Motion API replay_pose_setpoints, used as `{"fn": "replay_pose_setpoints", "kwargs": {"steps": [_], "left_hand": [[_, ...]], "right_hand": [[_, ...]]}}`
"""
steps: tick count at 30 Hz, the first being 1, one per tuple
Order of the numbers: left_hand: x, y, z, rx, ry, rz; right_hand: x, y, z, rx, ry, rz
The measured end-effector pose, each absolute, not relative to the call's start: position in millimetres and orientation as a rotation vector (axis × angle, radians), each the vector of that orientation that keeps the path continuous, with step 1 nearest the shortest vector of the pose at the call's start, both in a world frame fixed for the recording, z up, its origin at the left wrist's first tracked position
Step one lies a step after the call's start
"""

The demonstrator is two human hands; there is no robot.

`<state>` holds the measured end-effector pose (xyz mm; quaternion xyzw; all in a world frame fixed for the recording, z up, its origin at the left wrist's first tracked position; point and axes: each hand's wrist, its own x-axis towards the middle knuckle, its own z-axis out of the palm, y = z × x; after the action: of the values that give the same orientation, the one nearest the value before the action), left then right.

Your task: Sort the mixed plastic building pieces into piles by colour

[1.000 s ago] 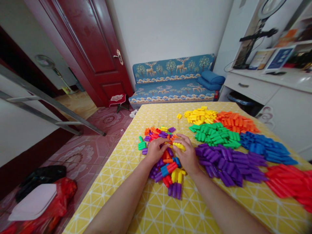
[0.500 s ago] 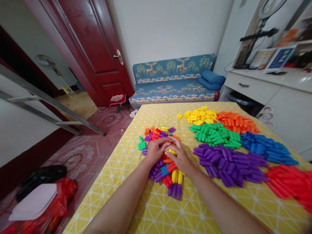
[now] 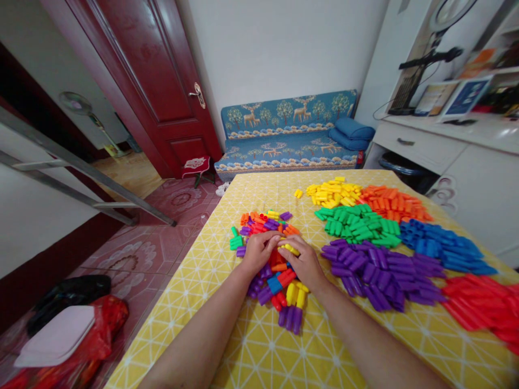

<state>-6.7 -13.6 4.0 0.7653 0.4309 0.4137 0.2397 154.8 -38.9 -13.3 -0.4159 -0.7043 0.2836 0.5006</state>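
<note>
Over a mixed pile of coloured plastic pieces (image 3: 279,281) both my hands meet, fingertips close together. My right hand (image 3: 306,262) is closed on yellow pieces (image 3: 291,249), which show between its thumb and fingers. My left hand (image 3: 260,250) has its fingers curled, thumb against them; what lies between them is hidden. Beneath and around the hands lie purple, red, orange, blue and yellow pieces, some joined. Green pieces (image 3: 235,239) are just left of my left hand. A purple heap (image 3: 377,270) spreads to the right of my right hand.
Sorted heaps of yellow (image 3: 334,193), orange (image 3: 393,202), green (image 3: 360,224), blue (image 3: 444,246) and red pieces (image 3: 482,305) cover the right side of the patterned tablecloth (image 3: 194,308). Behind the table stands a blue sofa (image 3: 284,140).
My right hand has shifted slightly right and down, with the yellow pieces in its fingers. My left hand has barely moved.
</note>
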Motion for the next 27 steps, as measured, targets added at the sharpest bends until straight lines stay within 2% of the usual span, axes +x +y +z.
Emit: {"fn": "replay_pose_setpoints", "kwargs": {"steps": [12,27], "left_hand": [[-9.5,-16.3,5.0,2.158,1.132,1.063],[-5.3,-18.4,6.4,2.197,1.189,1.022]], "right_hand": [[155.2,-40.7,-12.4,-1.021,-1.624,0.794],[156.6,-41.4,-11.7,-0.995,-1.638,0.762]]}}
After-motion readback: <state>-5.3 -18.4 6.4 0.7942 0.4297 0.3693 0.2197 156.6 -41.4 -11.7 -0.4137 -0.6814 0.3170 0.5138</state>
